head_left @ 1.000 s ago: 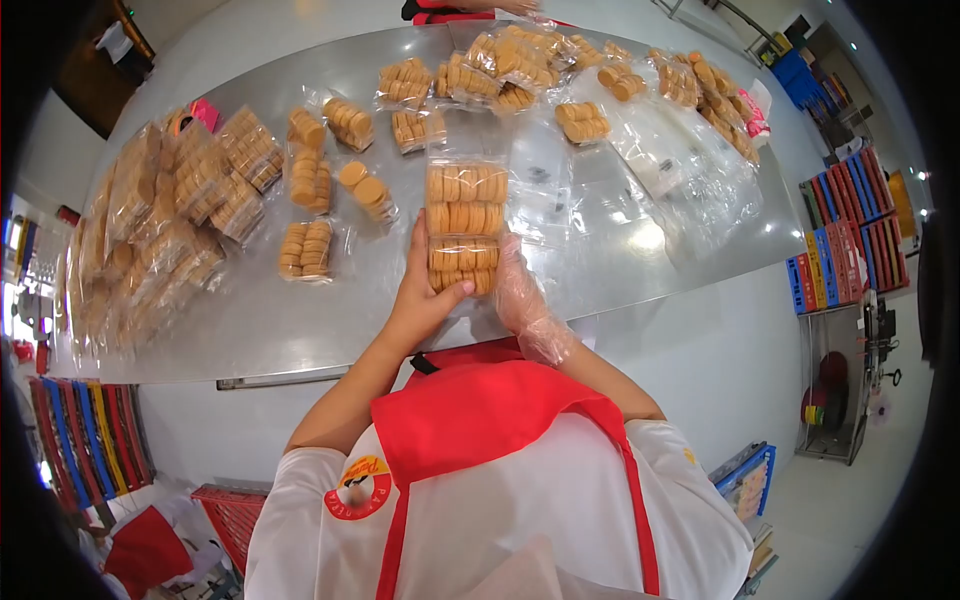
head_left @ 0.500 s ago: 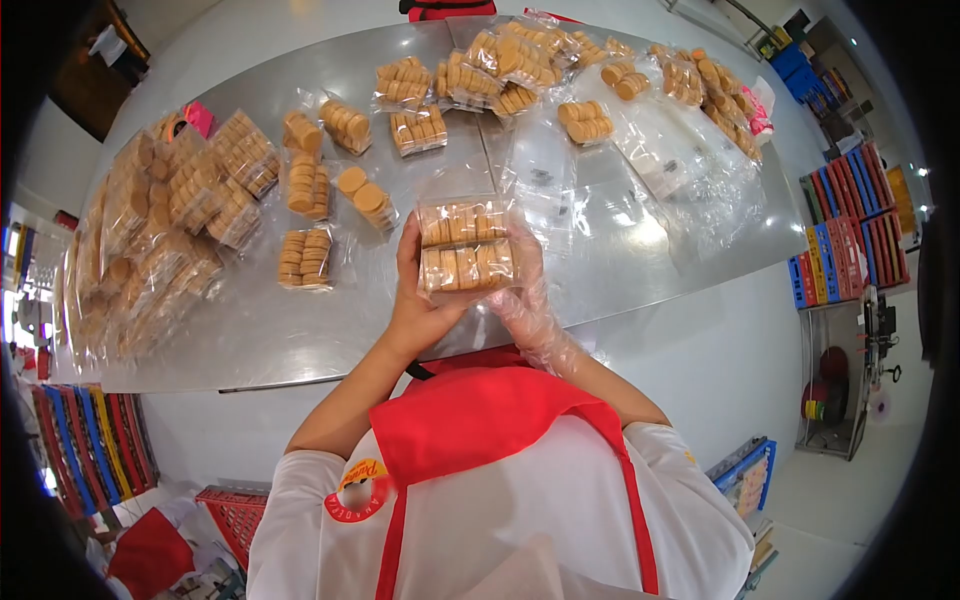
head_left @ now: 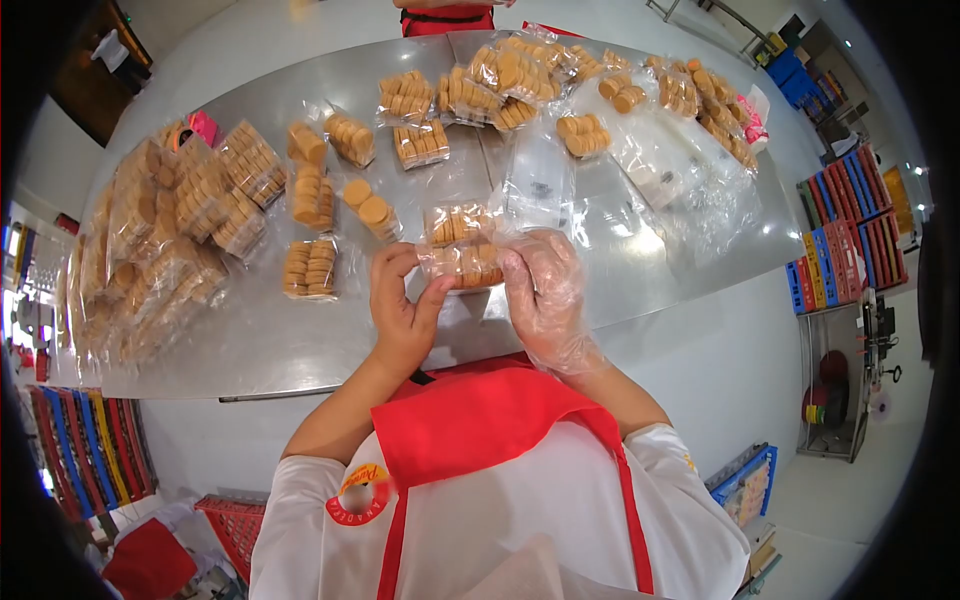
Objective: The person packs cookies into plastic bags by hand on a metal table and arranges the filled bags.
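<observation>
A clear bag of round cookies (head_left: 464,264), stacked in two rows, is in front of me at the near part of the steel table. My bare left hand (head_left: 402,300) pinches its left end between thumb and fingers. On the right end, my right hand (head_left: 545,295), in a clear plastic glove, grips the bag with bent fingers. Just beyond lies a stack of flat clear bags (head_left: 537,172). To the left, a bag of cookies (head_left: 310,268) rests on the table, with another bag of cookies (head_left: 371,208) slightly farther off.
A large heap of bagged cookies (head_left: 160,230) covers the table's left end. More bagged cookies (head_left: 515,75) pile along the far edge, beside loose clear plastic (head_left: 670,150) at right. Across the steel table (head_left: 250,345) a person in a red apron (head_left: 447,20) stands. Crates (head_left: 850,215) are stacked at right.
The bag of cookies has been lowered toward the table and tipped away. Both hands shifted from cradling its sides to gripping its near ends. The person opposite shows more.
</observation>
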Available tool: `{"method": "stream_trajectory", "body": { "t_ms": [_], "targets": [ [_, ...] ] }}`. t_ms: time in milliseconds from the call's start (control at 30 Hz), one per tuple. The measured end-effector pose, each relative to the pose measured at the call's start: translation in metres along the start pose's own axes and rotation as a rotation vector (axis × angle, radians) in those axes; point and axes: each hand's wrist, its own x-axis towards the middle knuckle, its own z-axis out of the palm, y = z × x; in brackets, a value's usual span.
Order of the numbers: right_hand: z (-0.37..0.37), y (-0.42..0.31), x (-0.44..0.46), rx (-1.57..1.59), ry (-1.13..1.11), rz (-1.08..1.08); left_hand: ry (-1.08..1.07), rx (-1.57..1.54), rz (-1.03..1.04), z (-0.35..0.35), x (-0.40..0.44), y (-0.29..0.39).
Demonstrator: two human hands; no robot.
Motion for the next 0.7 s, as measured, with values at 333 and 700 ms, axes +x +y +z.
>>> {"method": "stream_trajectory", "body": {
  "t_ms": [333, 700],
  "targets": [
    [0.008, 0.003, -0.011, 0.216, 0.103, 0.118, -0.115, -0.092, 0.022, -0.016, 0.020, 0.030],
    [-0.008, -0.004, -0.025, 0.404, -0.141, 0.252, -0.199, -0.328, -0.063, -0.021, 0.004, 0.035]
  ]
}}
